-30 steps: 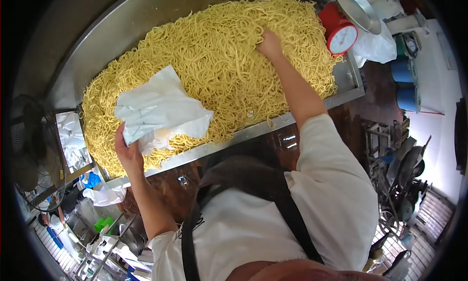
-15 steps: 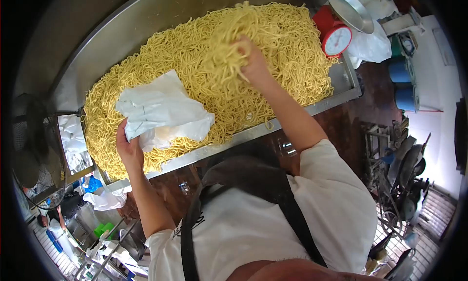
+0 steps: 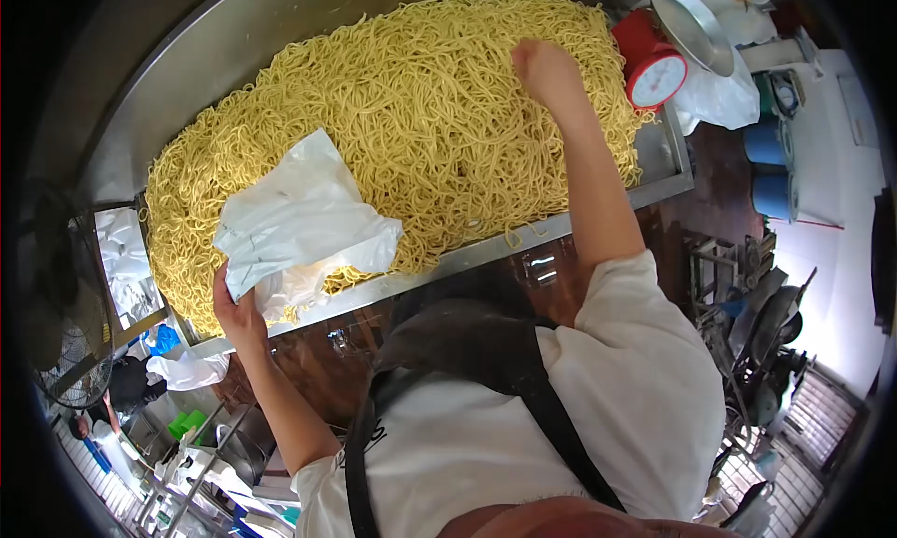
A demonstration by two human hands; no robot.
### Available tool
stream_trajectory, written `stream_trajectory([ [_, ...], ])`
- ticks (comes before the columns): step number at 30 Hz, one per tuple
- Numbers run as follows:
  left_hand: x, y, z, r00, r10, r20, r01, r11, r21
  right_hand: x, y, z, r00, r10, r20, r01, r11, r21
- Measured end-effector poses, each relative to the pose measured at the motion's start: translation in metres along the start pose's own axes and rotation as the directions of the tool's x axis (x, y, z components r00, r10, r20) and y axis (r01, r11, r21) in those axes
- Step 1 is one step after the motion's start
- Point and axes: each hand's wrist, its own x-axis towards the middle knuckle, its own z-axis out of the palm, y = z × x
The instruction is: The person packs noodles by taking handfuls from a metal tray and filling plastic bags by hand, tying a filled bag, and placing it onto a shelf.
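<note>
A large heap of yellow noodles [image 3: 420, 118] fills a metal tray [image 3: 458, 258]. My left hand [image 3: 240, 316] grips the lower left edge of a white plastic bag [image 3: 304, 211], which lies spread over the noodles at the tray's near left side. Over the right part of the heap is my right hand [image 3: 547, 69], its fingers curled at the noodles; whether anything is inside them is hidden.
A red scale [image 3: 657, 78] with a metal pan [image 3: 691, 24] stands at the tray's right end, beside white bags. A fan [image 3: 75, 332] is at the left. Blue drums [image 3: 772, 169] and dark pans stand right. Another person is far off at lower left.
My right hand lifted a clump of noodles half a second ago; now that clump is gone from it and the hand is farther right over the heap. My left hand still holds the bag.
</note>
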Motion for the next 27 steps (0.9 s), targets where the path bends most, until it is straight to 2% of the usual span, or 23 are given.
stream_trajectory([
  [1, -0.001, -0.003, 0.001, 1.000, 0.002, 0.003, -0.002, 1.000, 0.001, 0.019, 0.000, 0.013, 0.971, -0.153, -0.181, 0.167, 0.984, 0.064],
  [2, 0.000, -0.007, 0.002, 1.000, 0.008, 0.006, -0.008, 1.000, 0.001, 0.036, 0.000, 0.029, 0.886, -0.282, -0.368, 0.338, 0.936, 0.096],
  [5, 0.003, -0.005, 0.008, 1.000, 0.016, 0.020, -0.017, 1.000, 0.014, 0.070, -0.020, 0.074, 0.816, -0.387, -0.428, 0.413, 0.910, -0.037],
  [8, 0.006, 0.006, 0.009, 1.000, 0.017, 0.023, -0.018, 1.000, 0.026, 0.086, -0.013, 0.091, 0.896, -0.372, -0.244, 0.377, 0.926, -0.027],
  [11, 0.007, 0.007, 0.004, 1.000, 0.004, 0.009, -0.004, 1.000, -0.015, 0.084, -0.001, 0.073, 0.923, -0.326, -0.203, 0.338, 0.941, 0.023],
  [14, 0.012, 0.006, 0.003, 1.000, 0.002, -0.013, -0.002, 1.000, -0.023, 0.048, -0.011, 0.008, 0.935, -0.157, -0.317, 0.266, 0.904, 0.336],
  [16, 0.015, 0.004, 0.004, 1.000, 0.006, -0.023, -0.006, 1.000, -0.004, 0.034, -0.019, -0.065, 0.910, -0.084, -0.407, 0.265, 0.872, 0.412],
  [17, 0.018, 0.003, 0.005, 1.000, 0.015, -0.022, -0.015, 1.000, 0.003, 0.036, -0.016, -0.086, 0.735, -0.226, -0.640, 0.500, 0.817, 0.286],
  [18, 0.021, 0.003, 0.007, 0.999, 0.024, -0.022, -0.024, 1.000, 0.012, 0.040, -0.015, -0.104, 0.481, -0.337, -0.809, 0.680, 0.726, 0.102],
  [19, 0.023, 0.006, 0.010, 0.999, 0.025, -0.020, -0.025, 1.000, -0.006, 0.027, -0.022, -0.124, 0.730, -0.102, -0.675, 0.554, 0.667, 0.499],
  [20, 0.025, 0.011, 0.013, 0.999, 0.027, -0.018, -0.027, 0.999, -0.023, 0.012, -0.038, -0.152, 0.815, 0.020, -0.579, 0.493, 0.500, 0.712],
  [23, 0.029, 0.017, 0.018, 0.999, 0.040, 0.021, -0.040, 0.999, -0.030, -0.001, -0.050, -0.184, 0.710, 0.062, -0.701, 0.634, 0.376, 0.676],
  [24, 0.031, 0.017, 0.019, 0.998, 0.048, 0.037, -0.047, 0.999, -0.026, 0.005, -0.036, -0.177, 0.694, -0.027, -0.719, 0.664, 0.408, 0.626],
  [27, 0.031, 0.012, 0.021, 0.998, 0.045, 0.034, -0.043, 0.998, -0.045, 0.008, -0.011, -0.133, 0.867, -0.217, -0.449, 0.499, 0.405, 0.766],
])
